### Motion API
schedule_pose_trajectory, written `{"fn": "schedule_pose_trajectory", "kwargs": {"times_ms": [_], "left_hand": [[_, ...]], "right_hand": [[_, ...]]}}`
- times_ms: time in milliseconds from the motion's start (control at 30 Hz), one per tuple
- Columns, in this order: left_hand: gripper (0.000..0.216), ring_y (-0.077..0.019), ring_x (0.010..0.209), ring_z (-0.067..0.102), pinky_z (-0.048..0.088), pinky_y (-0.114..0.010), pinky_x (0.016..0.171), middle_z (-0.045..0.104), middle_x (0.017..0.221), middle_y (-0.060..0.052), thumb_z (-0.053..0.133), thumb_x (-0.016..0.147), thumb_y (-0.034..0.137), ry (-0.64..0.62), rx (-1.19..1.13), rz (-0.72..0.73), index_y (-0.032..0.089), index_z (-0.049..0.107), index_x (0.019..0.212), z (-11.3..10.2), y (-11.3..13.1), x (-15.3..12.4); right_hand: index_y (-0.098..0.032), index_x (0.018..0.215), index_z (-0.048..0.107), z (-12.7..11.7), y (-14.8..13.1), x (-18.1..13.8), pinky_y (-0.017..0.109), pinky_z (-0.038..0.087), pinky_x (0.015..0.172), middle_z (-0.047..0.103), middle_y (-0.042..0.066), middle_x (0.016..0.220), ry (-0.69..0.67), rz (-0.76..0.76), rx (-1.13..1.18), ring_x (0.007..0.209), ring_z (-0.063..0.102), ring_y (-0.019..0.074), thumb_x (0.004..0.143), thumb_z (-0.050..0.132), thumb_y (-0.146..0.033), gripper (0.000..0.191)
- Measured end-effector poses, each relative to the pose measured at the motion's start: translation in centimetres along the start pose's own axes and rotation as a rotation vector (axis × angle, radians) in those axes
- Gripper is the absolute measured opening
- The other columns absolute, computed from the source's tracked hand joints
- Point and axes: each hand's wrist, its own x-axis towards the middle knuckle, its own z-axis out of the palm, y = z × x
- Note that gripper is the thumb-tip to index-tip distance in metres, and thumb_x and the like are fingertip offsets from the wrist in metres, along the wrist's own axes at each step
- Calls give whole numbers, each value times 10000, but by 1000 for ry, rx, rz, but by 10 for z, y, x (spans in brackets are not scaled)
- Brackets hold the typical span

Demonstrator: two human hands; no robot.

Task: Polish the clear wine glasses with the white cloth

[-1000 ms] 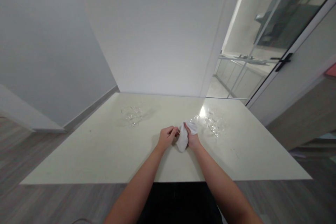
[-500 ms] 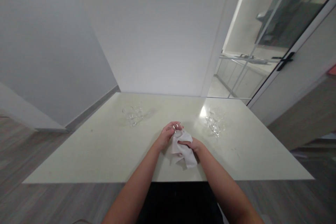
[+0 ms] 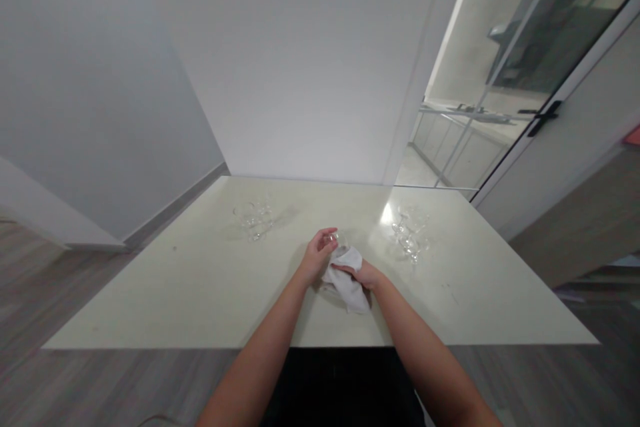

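Observation:
My left hand point(image 3: 318, 252) is closed around a small clear glass point(image 3: 342, 239), held above the near middle of the table. A white cloth point(image 3: 346, 283) is gripped in my right hand point(image 3: 364, 273) and pressed against the glass's lower side. The cloth's loose end hangs down toward the table, and it hides part of the glass and some of my right fingers.
Several clear glasses point(image 3: 256, 219) stand in a group on the left of the pale table point(image 3: 170, 293). Another group of clear glasses point(image 3: 411, 233) stands on the right. A white wall point(image 3: 310, 80) rises behind the table, with a glazed door point(image 3: 500, 80) at the right.
The glass has turned in my left hand, so more of its round side shows. My right hand and the cloth have shifted slightly left, and the cloth's folds hang differently.

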Motion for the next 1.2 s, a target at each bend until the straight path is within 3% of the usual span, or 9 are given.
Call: {"fn": "schedule_pose_trajectory", "kwargs": {"times_ms": [133,200,300,467,667,833,967,1100,1200], "left_hand": [[519,-209,922,614,467,-320,788,644,1057,-114,652,744,449,-67,-146,-25,163,546,1163,-1,-1,1],[523,-195,898,613,467,-299,763,642,1042,-101,689,713,443,-22,-109,-5,165,549,1134,-1,-3,2],[534,-164,811,608,462,-272,722,648,950,-57,760,647,385,37,-23,-1,173,548,1090,1,-5,2],[503,-194,882,620,470,-310,771,659,1036,-100,666,731,430,-37,-121,-24,168,535,1140,1,-7,2],[534,-144,785,600,456,-251,702,634,935,-39,734,681,363,28,-35,7,188,533,1144,-1,-5,2],[558,-180,891,618,473,-298,774,628,1083,-98,714,689,403,-29,-139,12,177,517,1160,2,-4,1],[527,-161,833,626,473,-281,752,654,991,-65,764,647,328,65,-70,-22,177,535,1096,3,-3,0],[523,-195,870,649,490,-328,778,665,1056,-119,699,714,392,-25,-182,-66,162,517,1147,2,-1,0],[546,-186,868,650,500,-317,777,673,1040,-111,752,679,371,13,-134,-35,167,513,1125,5,-1,-1]], "right_hand": [[-278,1112,641,-2,3,1,405,384,1066,646,29,1214,14,-33,-31,1127,588,210,685,752,-437,468],[-277,1116,641,-1,3,1,405,366,1081,645,26,1219,13,-37,-29,1138,583,211,685,747,-454,478],[-273,1118,638,1,0,1,414,390,1059,658,26,1191,5,-3,0,1133,587,224,694,732,-478,481],[-274,1134,628,1,-1,2,432,380,1063,642,29,1212,30,-30,10,1161,563,233,682,738,-483,510],[-274,1134,629,2,-2,1,432,355,1082,633,31,1235,-36,-31,25,1152,571,230,702,728,-475,487],[-271,1123,637,3,-3,1,431,363,1075,637,40,1228,-15,-75,22,1164,564,233,703,724,-482,478],[-257,1116,644,3,-3,3,424,355,1077,644,49,1220,-14,-96,-1,1149,574,231,717,707,-495,469],[-259,1087,655,3,-4,4,400,346,1082,652,44,1200,5,-152,-37,1139,575,217,734,695,-476,417],[-259,1110,648,4,-4,5,393,334,1086,651,40,1198,-32,-201,-52,1151,566,208,768,666,-453,393]]}}
